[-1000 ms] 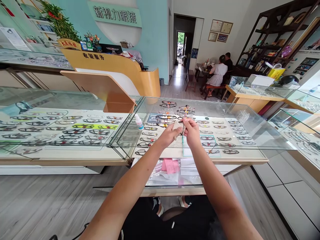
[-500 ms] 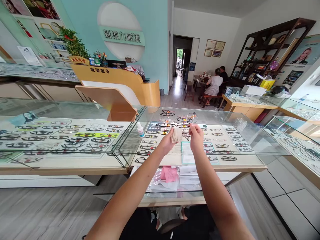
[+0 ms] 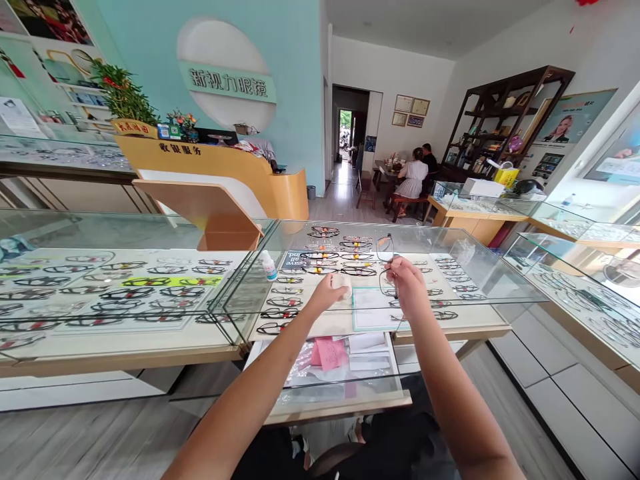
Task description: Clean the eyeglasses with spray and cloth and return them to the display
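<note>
Above the glass display counter (image 3: 425,233), my right hand (image 3: 411,287) pinches a pair of eyeglasses (image 3: 385,249) by the frame, one lens above the other. To their left, my left hand (image 3: 326,293) is closed on a crumpled beige cloth (image 3: 344,281), apart from the lenses. A small white spray bottle (image 3: 269,267) with a blue label stands on the glass left of my hands. Rows of spectacle frames (image 3: 283,303) lie beneath the glass under both hands.
Below me an open drawer (image 3: 395,360) holds pink paper (image 3: 329,353), white papers and plastic bags. A brown slanted stand (image 3: 200,207) sits on the counter at left. More glass cases (image 3: 575,267) line the right. Two people sit at a table at the back.
My hands have drawn apart. The eyeglasses have turned from roughly level to upright in my right hand, and the cloth has come away from them. The view has shifted slightly.
</note>
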Tool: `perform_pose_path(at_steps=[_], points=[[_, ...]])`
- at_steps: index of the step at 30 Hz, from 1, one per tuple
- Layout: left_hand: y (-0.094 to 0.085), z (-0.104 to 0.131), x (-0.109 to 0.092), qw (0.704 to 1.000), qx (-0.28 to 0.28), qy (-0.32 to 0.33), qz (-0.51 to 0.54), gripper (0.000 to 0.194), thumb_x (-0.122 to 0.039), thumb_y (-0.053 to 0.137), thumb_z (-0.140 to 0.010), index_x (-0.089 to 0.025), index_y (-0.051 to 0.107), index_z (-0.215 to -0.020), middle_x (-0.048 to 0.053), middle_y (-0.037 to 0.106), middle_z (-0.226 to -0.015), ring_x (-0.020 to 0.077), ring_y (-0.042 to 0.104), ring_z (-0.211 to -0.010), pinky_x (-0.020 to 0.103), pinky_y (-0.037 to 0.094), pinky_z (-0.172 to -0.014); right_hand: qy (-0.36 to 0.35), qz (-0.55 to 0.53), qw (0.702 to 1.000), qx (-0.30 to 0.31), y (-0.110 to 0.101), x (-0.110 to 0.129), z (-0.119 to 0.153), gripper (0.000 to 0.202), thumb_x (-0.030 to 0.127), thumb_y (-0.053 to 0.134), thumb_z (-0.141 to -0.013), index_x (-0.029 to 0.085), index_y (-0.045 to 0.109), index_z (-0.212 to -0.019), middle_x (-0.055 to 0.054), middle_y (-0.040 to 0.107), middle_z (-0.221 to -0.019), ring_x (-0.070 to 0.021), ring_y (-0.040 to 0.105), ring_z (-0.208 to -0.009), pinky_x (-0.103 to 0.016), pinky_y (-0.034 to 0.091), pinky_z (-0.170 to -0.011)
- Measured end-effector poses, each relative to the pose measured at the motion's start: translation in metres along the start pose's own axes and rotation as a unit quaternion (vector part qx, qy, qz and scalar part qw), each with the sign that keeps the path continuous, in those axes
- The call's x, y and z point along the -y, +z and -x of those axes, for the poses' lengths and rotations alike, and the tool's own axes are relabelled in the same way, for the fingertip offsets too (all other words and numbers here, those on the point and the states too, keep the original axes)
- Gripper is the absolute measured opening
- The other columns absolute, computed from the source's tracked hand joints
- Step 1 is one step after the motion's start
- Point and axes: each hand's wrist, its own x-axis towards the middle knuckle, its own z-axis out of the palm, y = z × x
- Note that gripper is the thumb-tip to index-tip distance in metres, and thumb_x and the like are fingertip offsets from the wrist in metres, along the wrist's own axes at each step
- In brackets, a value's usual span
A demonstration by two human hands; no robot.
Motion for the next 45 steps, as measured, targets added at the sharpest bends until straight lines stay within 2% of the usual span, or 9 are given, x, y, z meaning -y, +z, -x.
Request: perform_pose_path(at_steps=[7, 11, 16, 20, 24, 32, 36, 40, 45], points=[[-0.001, 0.008, -0.003, 0.975, -0.085, 0.118, -0.165, 0.045, -0.021, 0.078, -0.080, -0.020, 0.067, -0.123, 0.017, 0.064, -0.144, 0.0392, 0.057, -0.140, 0.052, 0.042, -0.121, -0.046, 0.221, 0.971, 0.082, -0.005, 0.067, 0.005, 0.019, 0.038, 0.075, -0.088, 0.025, 0.078, -0.075, -0.004, 0.064, -0.087, -0.0214, 0.053, -0.084, -0.036, 0.040, -0.074], [-0.005, 0.021, -0.024, 0.939, -0.142, 0.223, -0.219, 0.045, -0.019, 0.071, -0.088, -0.018, 0.065, -0.133, 0.020, 0.061, -0.150, 0.0411, 0.050, -0.150, 0.061, 0.035, -0.128, -0.075, 0.318, 0.934, 0.144, 0.000, 0.106, 0.000, 0.020, 0.039, 0.072, -0.092, 0.024, 0.078, -0.080, -0.003, 0.064, -0.089, -0.0201, 0.054, -0.084, -0.037, 0.040, -0.078], [-0.022, 0.067, -0.096, 0.786, -0.248, 0.521, -0.222, 0.055, -0.027, 0.072, -0.100, -0.025, 0.054, -0.151, 0.017, 0.058, -0.156, 0.0348, 0.055, -0.148, 0.059, 0.046, -0.124, -0.096, 0.381, 0.900, 0.189, 0.015, 0.135, -0.010, 0.020, 0.036, 0.065, -0.094, 0.023, 0.071, -0.081, -0.002, 0.068, -0.090, -0.0199, 0.057, -0.086, -0.036, 0.040, -0.079], [-0.033, 0.107, -0.163, 0.723, -0.219, 0.613, -0.232, 0.080, -0.044, 0.085, -0.094, -0.028, 0.046, -0.162, 0.017, 0.054, -0.161, 0.0368, 0.055, -0.148, 0.055, 0.056, -0.116, -0.106, 0.402, 0.875, 0.248, 0.039, 0.151, -0.014, 0.018, 0.032, 0.061, -0.094, 0.022, 0.071, -0.082, -0.001, 0.068, -0.089, -0.0183, 0.056, -0.084, -0.034, 0.039, -0.076], [-0.042, 0.128, -0.199, 0.720, -0.223, 0.618, -0.223, 0.067, -0.051, 0.087, -0.093, -0.029, 0.059, -0.150, 0.014, 0.066, -0.144, 0.0328, 0.066, -0.133, 0.047, 0.063, -0.103, -0.129, 0.390, 0.874, 0.259, 0.061, 0.164, -0.015, 0.019, 0.031, 0.061, -0.093, 0.022, 0.068, -0.078, 0.000, 0.064, -0.087, -0.0161, 0.051, -0.078, -0.033, 0.036, -0.071], [-0.056, 0.148, -0.214, 0.741, -0.251, 0.593, -0.189, 0.056, -0.055, 0.087, -0.092, -0.026, 0.069, -0.136, 0.009, 0.072, -0.126, 0.0186, 0.071, -0.088, 0.037, 0.066, -0.081, -0.139, 0.384, 0.871, 0.272, 0.084, 0.192, -0.012, 0.019, 0.030, 0.060, -0.093, 0.023, 0.066, -0.076, 0.001, 0.063, -0.085, -0.0147, 0.047, -0.072, -0.033, 0.034, -0.066], [-0.062, 0.148, -0.222, 0.750, -0.266, 0.586, -0.156, 0.051, -0.055, 0.086, -0.093, -0.026, 0.072, -0.132, 0.009, 0.071, -0.126, 0.0184, 0.071, -0.091, 0.037, 0.068, -0.082, -0.178, 0.367, 0.877, 0.255, 0.087, 0.201, -0.010, 0.019, 0.039, 0.065, -0.098, 0.024, 0.070, -0.088, -0.001, 0.066, -0.092, -0.0163, 0.053, -0.079, -0.035, 0.042, -0.072], [-0.076, 0.146, -0.237, 0.741, -0.298, 0.588, -0.128, 0.053, -0.056, 0.089, -0.090, -0.027, 0.073, -0.132, 0.008, 0.069, -0.127, 0.0208, 0.072, -0.101, 0.038, 0.069, -0.086, -0.273, 0.313, 0.899, 0.142, 0.077, 0.201, -0.013, 0.026, 0.046, 0.073, -0.096, 0.027, 0.070, -0.114, -0.005, 0.068, -0.113, -0.0224, 0.063, -0.104, -0.040, 0.052, -0.089], [-0.085, 0.142, -0.254, 0.740, -0.312, 0.591, -0.076, 0.054, -0.055, 0.091, -0.088, -0.030, 0.073, -0.132, 0.009, 0.068, -0.127, 0.0247, 0.069, -0.115, 0.041, 0.069, -0.092, -0.427, 0.302, 0.850, 0.064, 0.068, 0.181, -0.015, 0.046, 0.045, 0.080, -0.092, 0.031, 0.062, -0.132, -0.008, 0.066, -0.134, -0.0280, 0.064, -0.126, -0.048, 0.056, -0.101]])
